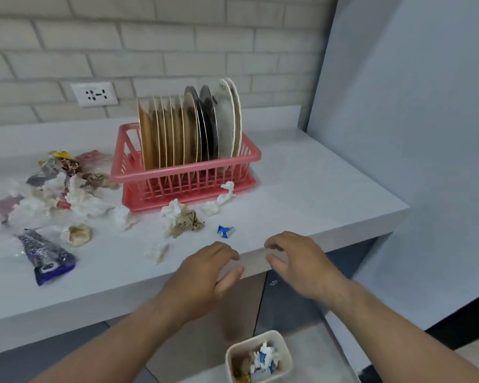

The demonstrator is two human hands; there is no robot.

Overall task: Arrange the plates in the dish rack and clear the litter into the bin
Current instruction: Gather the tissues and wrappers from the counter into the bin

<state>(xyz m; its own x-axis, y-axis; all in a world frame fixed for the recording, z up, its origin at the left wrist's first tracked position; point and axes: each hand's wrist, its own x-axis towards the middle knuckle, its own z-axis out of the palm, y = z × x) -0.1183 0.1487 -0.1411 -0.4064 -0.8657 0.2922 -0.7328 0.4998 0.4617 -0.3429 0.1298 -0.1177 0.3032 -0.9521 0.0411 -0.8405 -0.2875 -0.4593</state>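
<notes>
Two bare hands hover at the front edge of the white counter, close together but not touching. Left hand: palm down, fingers loosely curled over the edge, thumb sticking out to the side, nothing held. Right hand: fingers curved and spread apart from the thumb, also holding nothing. Plates stand on edge in a tight row inside the pink dish rack; tan ones to the left, dark ones in the middle, white ones at the right end (exact count cannot be told, the rims overlap). The rack sits toward the back of the counter, near the brick wall with its white socket. Litter lies on the counter. A big heap of tissues and wrappers lies left of the rack, touching its left side. A purple foil packet lies flat at the near left. A brown-stained crumpled tissue sits just in front of the rack, and a twisted white tissue leans against the rack's front right corner. A small blue wrapper lies just beyond the hands, and a small white scrap lies left of the left hand. The cream bin stands on the floor below the counter, between the forearms, with white, blue and brownish scraps inside.
</notes>
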